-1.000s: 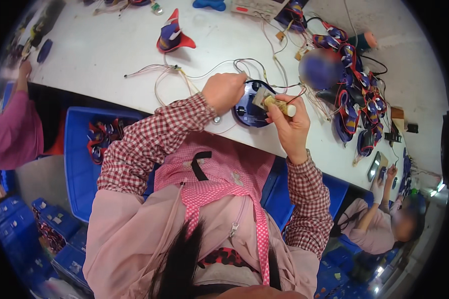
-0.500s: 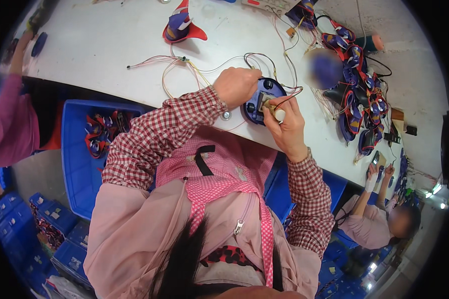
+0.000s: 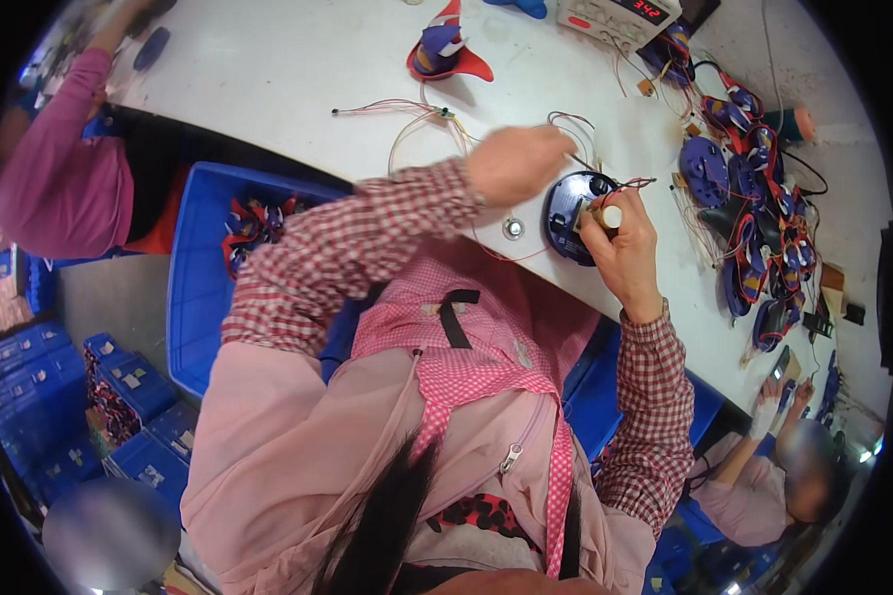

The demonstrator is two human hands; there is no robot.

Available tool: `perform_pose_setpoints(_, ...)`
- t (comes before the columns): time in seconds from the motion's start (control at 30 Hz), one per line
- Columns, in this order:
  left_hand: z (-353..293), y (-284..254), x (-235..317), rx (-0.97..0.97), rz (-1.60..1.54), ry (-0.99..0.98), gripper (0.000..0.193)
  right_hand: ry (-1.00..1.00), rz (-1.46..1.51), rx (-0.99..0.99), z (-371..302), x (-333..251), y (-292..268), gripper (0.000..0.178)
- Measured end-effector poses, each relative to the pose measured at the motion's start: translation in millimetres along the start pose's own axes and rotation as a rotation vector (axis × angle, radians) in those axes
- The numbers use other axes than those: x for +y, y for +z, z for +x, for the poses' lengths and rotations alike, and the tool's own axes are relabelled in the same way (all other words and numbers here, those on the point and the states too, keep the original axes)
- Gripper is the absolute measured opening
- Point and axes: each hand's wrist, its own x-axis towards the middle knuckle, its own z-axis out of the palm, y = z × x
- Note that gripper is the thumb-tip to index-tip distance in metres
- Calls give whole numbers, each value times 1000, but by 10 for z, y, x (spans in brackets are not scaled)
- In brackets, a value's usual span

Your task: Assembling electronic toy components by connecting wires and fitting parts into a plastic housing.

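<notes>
A round dark-blue plastic base [image 3: 566, 220] with dark fittings lies near the table's front edge. My right hand [image 3: 625, 248] is closed at its right side, thumb and fingers round a short brownish cylinder with a pale round end [image 3: 608, 216]; its exact kind does not show. Left of it, my left hand [image 3: 521, 167] is pinched shut over the base's upper left, slightly blurred. A black wire [image 3: 593, 169] runs from its fingertips towards the right hand. Thin red and black wires [image 3: 633, 182] cross above my right fingers. A small round metal piece [image 3: 513, 228] lies beside the base.
A red, purple and white hat-shaped piece [image 3: 446, 50] stands farther back, with a wire bundle [image 3: 437, 112] before it. Several similar wired pieces [image 3: 754, 208] crowd the right side. A power supply [image 3: 615, 20] stands at the back. A blue bin [image 3: 193, 288] sits left; co-workers are on both sides.
The view has shifted, so the table things appear farther right. My left hand has lifted slightly off the base's edge. My right hand keeps its grip on the pale-ended cylinder.
</notes>
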Motion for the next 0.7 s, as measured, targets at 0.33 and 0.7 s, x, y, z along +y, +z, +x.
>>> perform_pose_setpoints(0.33, -499, -867, -735, -123, 438, 46, 32, -163, 68, 5, -669, -314, 106, 32)
perform_pose_setpoints(0.7, -390, -784, -957, -86, 566, 292, 18, 18, -207, -55, -231, -576, 744, 34)
